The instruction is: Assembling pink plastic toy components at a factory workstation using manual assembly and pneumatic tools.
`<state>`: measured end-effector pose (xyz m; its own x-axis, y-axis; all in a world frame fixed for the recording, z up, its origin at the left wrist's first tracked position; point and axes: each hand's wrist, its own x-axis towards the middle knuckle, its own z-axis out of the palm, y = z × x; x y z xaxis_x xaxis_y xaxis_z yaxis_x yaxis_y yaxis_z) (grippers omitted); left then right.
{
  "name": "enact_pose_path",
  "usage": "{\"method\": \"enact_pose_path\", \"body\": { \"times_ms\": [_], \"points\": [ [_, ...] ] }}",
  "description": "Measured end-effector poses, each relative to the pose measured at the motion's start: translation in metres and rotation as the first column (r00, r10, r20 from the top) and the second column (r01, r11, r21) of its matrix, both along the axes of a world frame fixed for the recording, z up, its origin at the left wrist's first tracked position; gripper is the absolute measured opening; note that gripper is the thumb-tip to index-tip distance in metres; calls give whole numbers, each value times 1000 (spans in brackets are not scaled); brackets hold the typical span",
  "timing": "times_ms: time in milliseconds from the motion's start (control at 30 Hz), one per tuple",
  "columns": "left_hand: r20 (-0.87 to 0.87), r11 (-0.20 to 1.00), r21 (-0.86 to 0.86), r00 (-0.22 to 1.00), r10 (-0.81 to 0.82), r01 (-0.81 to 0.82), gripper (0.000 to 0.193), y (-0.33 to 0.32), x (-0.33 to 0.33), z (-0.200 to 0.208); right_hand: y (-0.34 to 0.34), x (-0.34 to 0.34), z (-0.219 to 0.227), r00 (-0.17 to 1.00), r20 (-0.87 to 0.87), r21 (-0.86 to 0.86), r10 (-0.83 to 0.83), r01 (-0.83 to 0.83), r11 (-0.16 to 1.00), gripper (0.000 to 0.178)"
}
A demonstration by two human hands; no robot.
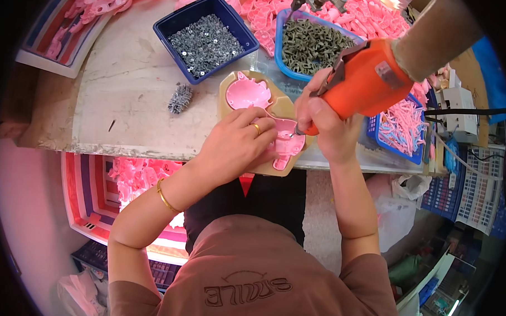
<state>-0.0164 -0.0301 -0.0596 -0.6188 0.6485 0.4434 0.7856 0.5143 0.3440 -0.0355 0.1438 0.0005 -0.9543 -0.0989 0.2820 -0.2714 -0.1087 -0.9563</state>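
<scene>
Hands (240, 138), pink part (285, 150) between

Shells (248, 95) lie in the fixture (281, 106), tray (183, 18) behind left, basin (278, 44) behind right.

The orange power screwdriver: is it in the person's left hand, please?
No, the right hand grips the orange power screwdriver.

- two hands (240, 136)
- one orange screwdriver (364, 81)
- one tan jig (283, 106)
- one desk (139, 70)
- two blue tubs (235, 21)
- one blue basket (395, 152)
- two striped boxes (90, 188)
- one ring (257, 128)
- one bracelet (163, 196)
</scene>
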Motion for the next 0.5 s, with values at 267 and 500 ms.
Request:
{"method": "enact_pose_path", "body": {
  "times_ms": [267,500],
  "points": [
    [4,1000,8,1000,22,-22,28,1,1,0,-1,1,-12,993,-80,3,-85,85,996,16],
    [2,998,59,1000,18,-18,32,1,3,1,-7,-4,18,998,-28,16,50,-49,999,24]
  ]
}}
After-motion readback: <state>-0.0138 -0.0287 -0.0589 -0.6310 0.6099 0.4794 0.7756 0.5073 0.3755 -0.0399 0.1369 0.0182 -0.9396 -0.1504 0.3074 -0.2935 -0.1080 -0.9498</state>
